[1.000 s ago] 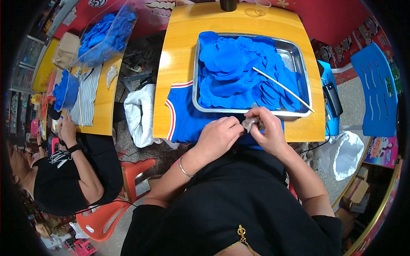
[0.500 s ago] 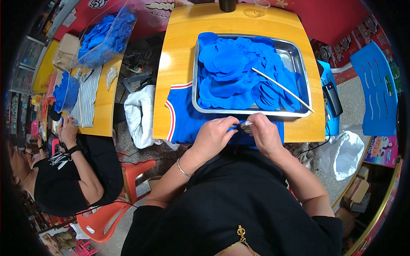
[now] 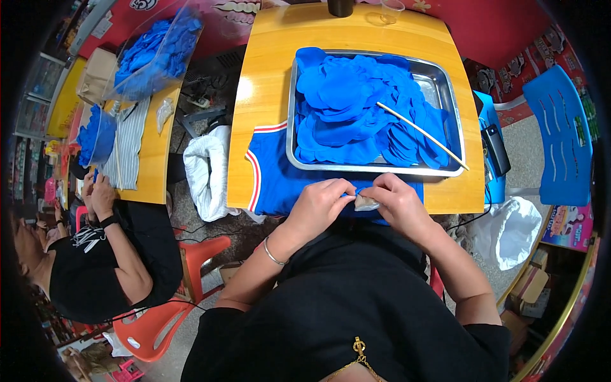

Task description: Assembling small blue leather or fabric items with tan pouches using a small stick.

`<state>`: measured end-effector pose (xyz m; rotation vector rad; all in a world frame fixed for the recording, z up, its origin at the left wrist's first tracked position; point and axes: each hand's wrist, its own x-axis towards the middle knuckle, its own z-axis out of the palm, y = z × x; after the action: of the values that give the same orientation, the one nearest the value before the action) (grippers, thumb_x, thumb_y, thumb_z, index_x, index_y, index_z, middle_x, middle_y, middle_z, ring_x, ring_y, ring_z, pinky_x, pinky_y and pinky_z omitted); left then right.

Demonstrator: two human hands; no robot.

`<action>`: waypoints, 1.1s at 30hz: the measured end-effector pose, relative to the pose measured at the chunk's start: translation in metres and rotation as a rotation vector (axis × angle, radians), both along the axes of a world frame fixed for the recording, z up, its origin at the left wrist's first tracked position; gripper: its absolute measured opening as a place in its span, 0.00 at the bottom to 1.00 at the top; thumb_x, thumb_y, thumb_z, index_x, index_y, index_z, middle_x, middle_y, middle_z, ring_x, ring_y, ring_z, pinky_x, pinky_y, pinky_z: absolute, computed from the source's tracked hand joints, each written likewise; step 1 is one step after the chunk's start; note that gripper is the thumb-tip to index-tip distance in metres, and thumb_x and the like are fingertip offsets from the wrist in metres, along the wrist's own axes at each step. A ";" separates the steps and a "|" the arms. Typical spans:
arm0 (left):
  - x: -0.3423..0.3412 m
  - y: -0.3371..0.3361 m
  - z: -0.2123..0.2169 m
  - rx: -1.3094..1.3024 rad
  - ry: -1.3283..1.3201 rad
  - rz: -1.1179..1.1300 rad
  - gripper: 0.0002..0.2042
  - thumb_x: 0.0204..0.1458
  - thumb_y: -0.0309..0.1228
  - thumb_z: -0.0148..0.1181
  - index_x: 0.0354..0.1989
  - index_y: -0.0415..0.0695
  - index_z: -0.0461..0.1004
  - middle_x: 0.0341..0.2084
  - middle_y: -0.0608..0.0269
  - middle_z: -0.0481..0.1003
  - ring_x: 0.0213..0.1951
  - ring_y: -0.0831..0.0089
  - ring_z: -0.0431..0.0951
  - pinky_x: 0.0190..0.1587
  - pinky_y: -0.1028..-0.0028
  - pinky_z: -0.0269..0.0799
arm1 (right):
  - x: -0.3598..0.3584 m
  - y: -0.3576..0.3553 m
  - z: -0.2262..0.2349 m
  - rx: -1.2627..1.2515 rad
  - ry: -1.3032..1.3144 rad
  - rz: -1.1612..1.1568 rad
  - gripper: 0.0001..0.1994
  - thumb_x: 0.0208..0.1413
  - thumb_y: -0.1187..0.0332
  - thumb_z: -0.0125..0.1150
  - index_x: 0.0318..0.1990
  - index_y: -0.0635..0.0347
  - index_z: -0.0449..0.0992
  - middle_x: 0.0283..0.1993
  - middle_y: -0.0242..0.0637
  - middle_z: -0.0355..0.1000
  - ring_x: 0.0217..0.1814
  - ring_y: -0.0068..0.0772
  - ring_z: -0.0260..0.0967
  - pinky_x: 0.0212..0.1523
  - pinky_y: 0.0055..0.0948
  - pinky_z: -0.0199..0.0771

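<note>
yellow wood table (image 3: 267, 83) | steel tray (image 3: 445, 83) w/ blue cloth | poss. shop floor

- Yellow wooden table (image 3: 267, 83): carries a metal tray (image 3: 445, 83) of blue fabric pieces.
- Blue garment (image 3: 270, 172) lies at its near edge, under the tray.

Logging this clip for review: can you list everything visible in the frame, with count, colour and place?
metal tray: one, silver, on the table
blue fabric pieces: many, blue, heaped in the tray
stick: one, pale, across the heap
table: one, yellow wood, ahead
blue jersey: one, blue with red-white trim, at the table's near edge
small piece: one, beige, between both hands
blue chair: one, right
co-worker: one, black shirt, left
left hand: pinching the small piece
right hand: holding it
</note>
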<state>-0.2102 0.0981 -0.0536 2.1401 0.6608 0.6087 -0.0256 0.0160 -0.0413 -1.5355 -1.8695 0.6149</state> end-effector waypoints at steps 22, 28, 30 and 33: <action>0.023 -0.015 -0.022 -0.167 -0.210 0.089 0.05 0.42 0.21 0.60 0.28 0.36 0.71 0.27 0.57 0.71 0.30 0.63 0.74 0.32 0.71 0.69 | 0.015 -0.002 0.010 -0.067 -0.275 -0.026 0.12 0.41 0.77 0.56 0.37 0.56 0.69 0.34 0.40 0.65 0.32 0.46 0.70 0.31 0.39 0.72; 0.017 -0.012 -0.023 -0.217 -0.165 0.076 0.05 0.43 0.18 0.59 0.30 0.37 0.73 0.30 0.61 0.71 0.31 0.74 0.74 0.29 0.80 0.71 | 0.017 -0.003 0.002 0.019 -0.053 0.041 0.13 0.41 0.75 0.60 0.38 0.54 0.72 0.35 0.36 0.65 0.34 0.42 0.70 0.32 0.36 0.72; 0.017 -0.012 -0.021 -0.226 -0.166 0.071 0.05 0.43 0.18 0.59 0.30 0.37 0.73 0.30 0.61 0.71 0.31 0.75 0.74 0.28 0.81 0.71 | 0.017 -0.002 -0.002 0.066 -0.075 0.023 0.11 0.41 0.74 0.61 0.36 0.54 0.73 0.33 0.36 0.65 0.33 0.41 0.70 0.31 0.35 0.72; 0.015 -0.011 -0.021 -0.233 -0.144 0.066 0.06 0.43 0.18 0.59 0.31 0.37 0.73 0.30 0.60 0.71 0.33 0.74 0.75 0.30 0.80 0.74 | 0.016 -0.003 -0.003 0.118 -0.117 0.006 0.09 0.42 0.73 0.62 0.33 0.55 0.73 0.30 0.36 0.64 0.30 0.39 0.70 0.28 0.33 0.71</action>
<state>-0.1948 0.0869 -0.0746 1.8464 0.6900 0.6798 -0.0096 0.0133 -0.0446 -1.5180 -1.9611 0.4174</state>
